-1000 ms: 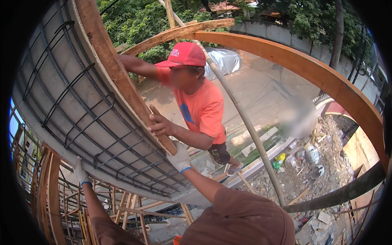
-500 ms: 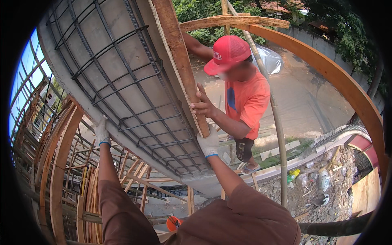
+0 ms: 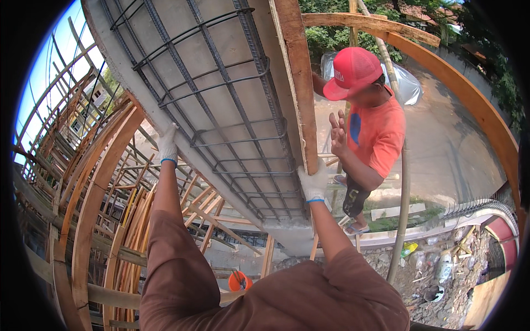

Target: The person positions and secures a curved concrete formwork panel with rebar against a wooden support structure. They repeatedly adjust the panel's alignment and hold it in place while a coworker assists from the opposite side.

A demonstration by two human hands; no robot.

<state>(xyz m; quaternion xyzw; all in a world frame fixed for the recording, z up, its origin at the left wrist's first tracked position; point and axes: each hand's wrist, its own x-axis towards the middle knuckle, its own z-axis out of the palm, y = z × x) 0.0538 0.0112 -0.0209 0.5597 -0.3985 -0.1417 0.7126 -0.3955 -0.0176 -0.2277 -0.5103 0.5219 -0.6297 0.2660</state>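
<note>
A long grey formwork panel stands tilted in front of me, with a cage of dark steel rebar lying along its face. At its left edge my left hand, in a white knitted glove with a blue cuff, is closed on the rim. My right hand, gloved the same way, is closed round the right edge at the lower end of a brown timber batten fixed along that side. Its fingertips are partly hidden. Below the panel is a concrete base.
On the right stands a co-worker in a red cap and orange shirt, one hand raised beside the batten. A bamboo pole rises beside them. Timber scaffolding fills the left. An orange bucket sits below; rubble lies lower right.
The panel, my hands and the co-worker all sit further right in view. The co-worker's near hand has come off the batten and is raised with fingers spread. Both my hands keep their hold.
</note>
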